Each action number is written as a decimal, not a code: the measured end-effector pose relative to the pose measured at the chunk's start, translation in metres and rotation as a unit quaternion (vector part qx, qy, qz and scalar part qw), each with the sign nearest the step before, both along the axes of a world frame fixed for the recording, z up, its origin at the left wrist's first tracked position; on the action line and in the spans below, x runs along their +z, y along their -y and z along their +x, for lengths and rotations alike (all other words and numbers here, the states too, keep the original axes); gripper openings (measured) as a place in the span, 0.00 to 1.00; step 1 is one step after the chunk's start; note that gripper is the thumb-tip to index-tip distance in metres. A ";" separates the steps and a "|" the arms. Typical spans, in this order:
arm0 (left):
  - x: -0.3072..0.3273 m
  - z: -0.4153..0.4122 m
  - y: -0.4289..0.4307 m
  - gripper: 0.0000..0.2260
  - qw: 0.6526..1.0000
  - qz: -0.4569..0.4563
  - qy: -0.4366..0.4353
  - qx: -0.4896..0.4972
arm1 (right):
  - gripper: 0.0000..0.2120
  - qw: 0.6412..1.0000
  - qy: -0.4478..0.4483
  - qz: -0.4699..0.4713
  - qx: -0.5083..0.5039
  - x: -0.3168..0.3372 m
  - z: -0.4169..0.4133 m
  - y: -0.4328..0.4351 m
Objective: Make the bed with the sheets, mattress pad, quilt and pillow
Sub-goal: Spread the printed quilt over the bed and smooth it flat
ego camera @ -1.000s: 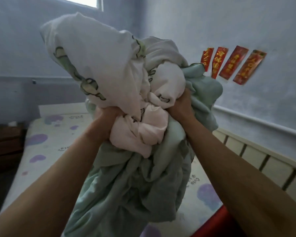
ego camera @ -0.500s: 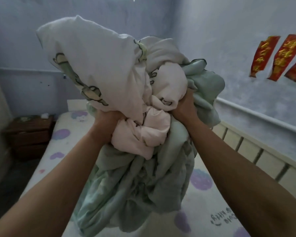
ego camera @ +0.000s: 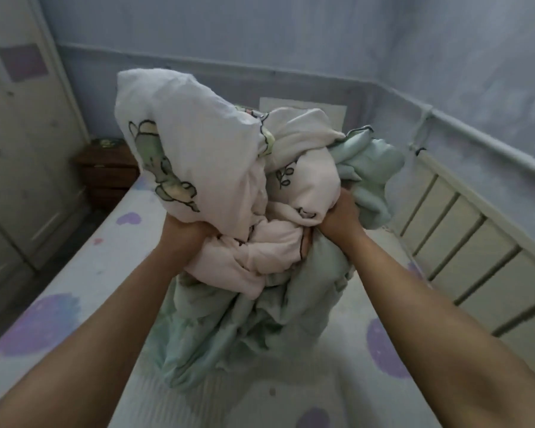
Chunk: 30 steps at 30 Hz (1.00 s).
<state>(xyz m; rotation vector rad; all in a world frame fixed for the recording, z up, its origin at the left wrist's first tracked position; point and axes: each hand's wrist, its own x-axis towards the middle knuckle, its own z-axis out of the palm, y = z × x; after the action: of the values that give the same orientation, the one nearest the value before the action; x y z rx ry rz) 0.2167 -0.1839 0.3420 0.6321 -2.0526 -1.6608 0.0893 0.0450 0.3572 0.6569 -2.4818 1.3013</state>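
Both hands are up over the bed, arms stretched out, clamped on one wadded bedding bundle (ego camera: 247, 236).
- Left hand (ego camera: 183, 233): fingers curled into the cloth under the bundle's left side, tips buried in the folds.
- Right hand (ego camera: 340, 216): fist closed on a bunch of cloth on the right side, thumb side facing near.
- Top of the bundle is a white layer (ego camera: 204, 149) with green cartoon print, bulging up and to the far left of the hands.
- A pale green layer (ego camera: 229, 332) hangs below and sticks out to the right of the right hand. Its lower folds reach down to the mattress; I can't confirm contact.
- Mattress (ego camera: 53, 319): white cover with purple blobs, runs near to far, bundle over its middle.
- Slatted cream rail (ego camera: 476, 245) runs along the bed's right edge against the blue wall.
- Dark wood nightstand (ego camera: 108, 171) sits far left beside the bed head, and a pale wardrobe (ego camera: 22, 156) stands left of it.
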 end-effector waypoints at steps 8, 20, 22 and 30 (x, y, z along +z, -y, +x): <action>-0.154 -0.015 -0.014 0.43 0.977 -0.028 0.210 -0.016 | 0.38 0.940 0.252 0.219 -0.061 -0.209 -0.044 -0.079; -0.269 -0.025 -0.060 0.50 0.932 -0.060 0.341 -0.106 | 0.36 0.830 0.345 0.421 -0.118 -0.290 -0.011 -0.116; -0.277 -0.026 -0.072 0.53 0.918 -0.096 0.361 -0.131 | 0.41 0.826 0.294 0.468 -0.109 -0.287 0.000 -0.102; -0.305 -0.017 -0.085 0.12 0.879 -0.239 0.394 -0.118 | 0.31 0.796 0.207 0.567 0.053 -0.322 0.023 -0.069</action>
<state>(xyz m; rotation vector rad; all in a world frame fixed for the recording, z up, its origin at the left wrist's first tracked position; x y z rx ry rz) 0.2001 -0.0992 0.0365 1.0147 -3.0803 -0.9697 0.1118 0.1139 0.0351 0.7639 -3.5013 -0.2743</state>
